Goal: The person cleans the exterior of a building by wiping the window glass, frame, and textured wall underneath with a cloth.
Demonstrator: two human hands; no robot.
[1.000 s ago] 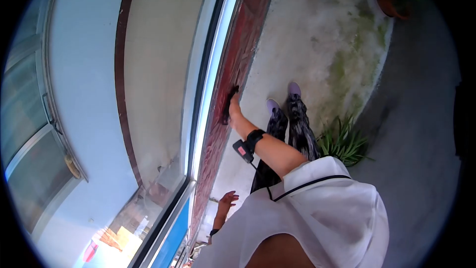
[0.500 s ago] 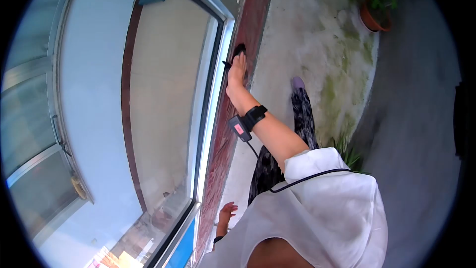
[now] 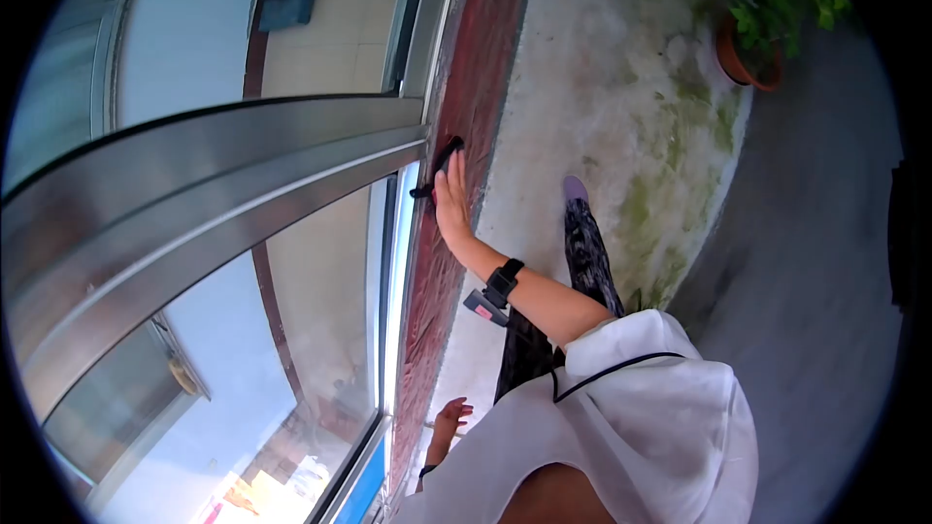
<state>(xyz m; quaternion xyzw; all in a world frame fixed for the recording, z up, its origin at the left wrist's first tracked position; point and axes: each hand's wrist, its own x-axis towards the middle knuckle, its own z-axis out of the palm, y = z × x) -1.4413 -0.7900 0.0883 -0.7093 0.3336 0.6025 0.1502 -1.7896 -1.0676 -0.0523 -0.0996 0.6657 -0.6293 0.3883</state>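
Observation:
My right hand reaches up and left to the dark red wall strip beside the window. Its fingers are fairly straight and close together over a black, strip-like thing. Part of this thing sticks out on the window side; the rest is under the hand, so its kind is unclear. A black band with a small grey box is strapped at that wrist. Lower down, my left hand hangs near the same wall, fingers loosely bent and apart, with nothing visible in it.
A metal-framed window fills the left side, its wide grey frame bar crossing the view. To the right runs a mossy concrete strip with a potted plant, bordering dark pavement.
In the view, my right hand and the black thing have moved down and slightly left along the wall strip. The window frame bar has come into view. My left hand stays almost in place.

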